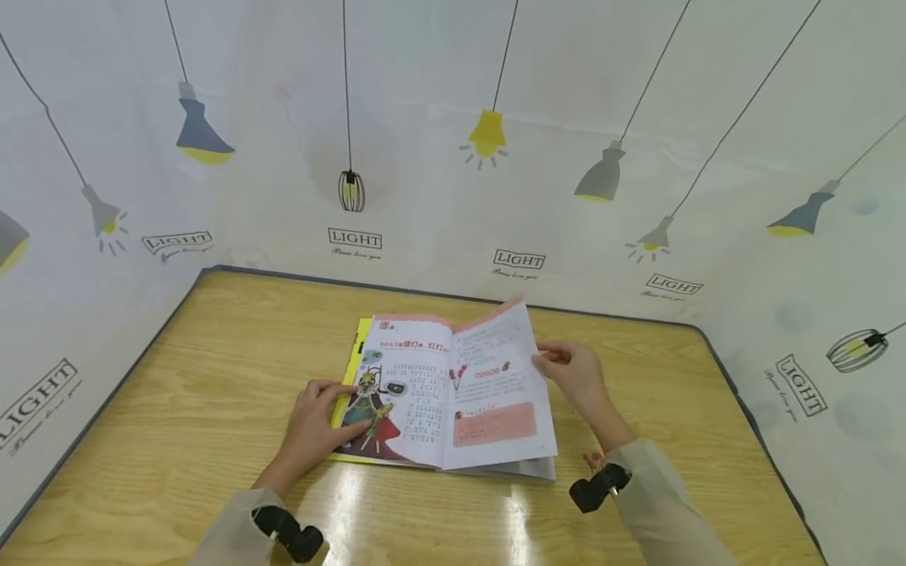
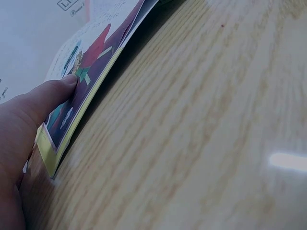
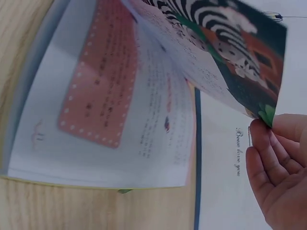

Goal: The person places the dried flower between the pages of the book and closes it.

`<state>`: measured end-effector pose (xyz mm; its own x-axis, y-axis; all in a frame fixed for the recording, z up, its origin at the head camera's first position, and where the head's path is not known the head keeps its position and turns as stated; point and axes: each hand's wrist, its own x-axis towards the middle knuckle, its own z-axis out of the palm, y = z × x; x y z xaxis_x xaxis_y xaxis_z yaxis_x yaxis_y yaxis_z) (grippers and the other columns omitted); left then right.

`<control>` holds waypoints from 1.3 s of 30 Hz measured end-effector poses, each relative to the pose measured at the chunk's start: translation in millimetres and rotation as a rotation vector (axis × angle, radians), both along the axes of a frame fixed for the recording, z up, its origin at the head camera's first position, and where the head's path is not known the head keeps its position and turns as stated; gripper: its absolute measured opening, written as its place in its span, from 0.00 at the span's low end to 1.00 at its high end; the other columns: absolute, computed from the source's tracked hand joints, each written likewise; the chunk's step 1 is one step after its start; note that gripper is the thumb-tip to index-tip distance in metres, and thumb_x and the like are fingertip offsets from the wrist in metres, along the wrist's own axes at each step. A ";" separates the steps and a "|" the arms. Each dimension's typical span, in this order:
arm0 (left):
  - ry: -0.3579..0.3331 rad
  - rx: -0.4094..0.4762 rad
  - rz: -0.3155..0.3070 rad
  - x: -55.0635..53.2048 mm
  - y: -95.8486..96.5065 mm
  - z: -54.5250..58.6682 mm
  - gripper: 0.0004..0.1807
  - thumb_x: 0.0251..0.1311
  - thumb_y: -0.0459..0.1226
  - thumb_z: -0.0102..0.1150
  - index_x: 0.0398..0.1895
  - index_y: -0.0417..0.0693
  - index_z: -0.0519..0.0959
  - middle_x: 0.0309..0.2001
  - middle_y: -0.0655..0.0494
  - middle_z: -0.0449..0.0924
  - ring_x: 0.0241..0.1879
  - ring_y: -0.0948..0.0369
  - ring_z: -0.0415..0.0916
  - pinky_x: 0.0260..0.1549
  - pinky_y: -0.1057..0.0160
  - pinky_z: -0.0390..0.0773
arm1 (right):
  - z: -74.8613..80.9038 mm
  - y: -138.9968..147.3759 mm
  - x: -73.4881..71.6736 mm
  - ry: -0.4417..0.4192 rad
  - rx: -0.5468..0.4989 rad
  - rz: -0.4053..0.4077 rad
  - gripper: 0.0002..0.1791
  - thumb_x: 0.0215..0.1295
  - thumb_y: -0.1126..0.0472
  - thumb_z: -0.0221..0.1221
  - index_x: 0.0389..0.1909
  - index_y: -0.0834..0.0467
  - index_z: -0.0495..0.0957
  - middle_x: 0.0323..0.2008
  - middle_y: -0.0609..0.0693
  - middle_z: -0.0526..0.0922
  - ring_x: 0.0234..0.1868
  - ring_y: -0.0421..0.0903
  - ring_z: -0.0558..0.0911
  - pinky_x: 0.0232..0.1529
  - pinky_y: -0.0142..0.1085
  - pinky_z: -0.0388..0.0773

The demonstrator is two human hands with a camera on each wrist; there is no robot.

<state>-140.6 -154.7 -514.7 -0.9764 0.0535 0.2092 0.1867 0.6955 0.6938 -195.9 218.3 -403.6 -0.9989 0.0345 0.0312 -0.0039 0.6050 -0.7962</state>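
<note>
Head view: a book (image 1: 440,393) lies spread at the middle of the wood-grain counter (image 1: 212,377), between a person's two hands. The right hand (image 1: 576,377), its grip closed in a pinch, holds the outer edge of the right page (image 1: 499,385), raised off the pages beneath. The left hand (image 1: 311,417), its grip loose and spread, rests thumb and forefinger on the left page (image 1: 418,385), with a yellow cover (image 1: 364,328) showing along the left side. Right wrist view shows a zebra picture (image 3: 228,38) on the raised page's underside. A wall (image 1: 425,79) printed with hanging lamps stands at the far side.
</note>
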 end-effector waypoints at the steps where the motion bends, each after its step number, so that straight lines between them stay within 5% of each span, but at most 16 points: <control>1: 0.000 0.000 -0.001 0.0 0.1 0.1 0.32 0.39 0.52 0.72 0.49 0.50 0.77 0.49 0.47 0.65 0.48 0.50 0.62 0.45 0.46 0.63 | 2.5 -1.4 -0.5 -0.005 -0.006 0.002 0.15 0.56 0.64 0.63 0.44 0.66 0.80 0.31 0.56 0.81 0.28 0.40 0.78 0.26 0.28 0.73; 14: 0.017 0.015 -0.009 0.2 1.0 2.6 0.31 0.41 0.50 0.72 0.49 0.47 0.77 0.48 0.45 0.65 0.47 0.49 0.62 0.45 0.46 0.63 | 30.5 -21.3 -6.6 -0.059 -0.087 0.058 0.16 0.56 0.66 0.61 0.44 0.69 0.79 0.30 0.58 0.82 0.26 0.41 0.79 0.34 0.40 0.78; 22: -0.026 0.012 -0.043 -3.7 2.9 16.8 0.29 0.42 0.48 0.71 0.49 0.46 0.76 0.50 0.45 0.64 0.49 0.49 0.62 0.48 0.46 0.64 | 44.2 -36.6 -8.8 -0.091 -0.047 0.062 0.15 0.56 0.63 0.63 0.44 0.65 0.80 0.28 0.55 0.82 0.26 0.45 0.81 0.29 0.36 0.77; 29: 0.063 0.083 -0.081 -12.9 10.3 46.2 0.26 0.45 0.43 0.70 0.48 0.42 0.77 0.50 0.46 0.65 0.51 0.51 0.62 0.49 0.47 0.64 | 51.4 -54.2 -12.7 -0.090 -0.057 0.063 0.13 0.55 0.65 0.63 0.40 0.66 0.82 0.29 0.58 0.83 0.24 0.44 0.80 0.27 0.33 0.76; 34: 0.181 0.142 -0.135 -15.9 28.5 78.1 0.20 0.47 0.37 0.69 0.44 0.41 0.78 0.45 0.48 0.71 0.46 0.53 0.67 0.45 0.48 0.68 | 57.7 -67.0 -13.0 -0.083 -0.091 0.104 0.13 0.55 0.67 0.62 0.41 0.67 0.81 0.29 0.59 0.83 0.25 0.45 0.81 0.30 0.36 0.78; 39: 0.220 0.187 -0.203 -10.7 57.4 112.7 0.15 0.51 0.34 0.66 0.42 0.42 0.79 0.40 0.52 0.77 0.38 0.58 0.73 0.38 0.57 0.74 | 61.3 -79.9 -13.9 -0.077 -0.131 0.138 0.14 0.54 0.69 0.61 0.43 0.69 0.80 0.32 0.61 0.83 0.25 0.45 0.81 0.32 0.38 0.79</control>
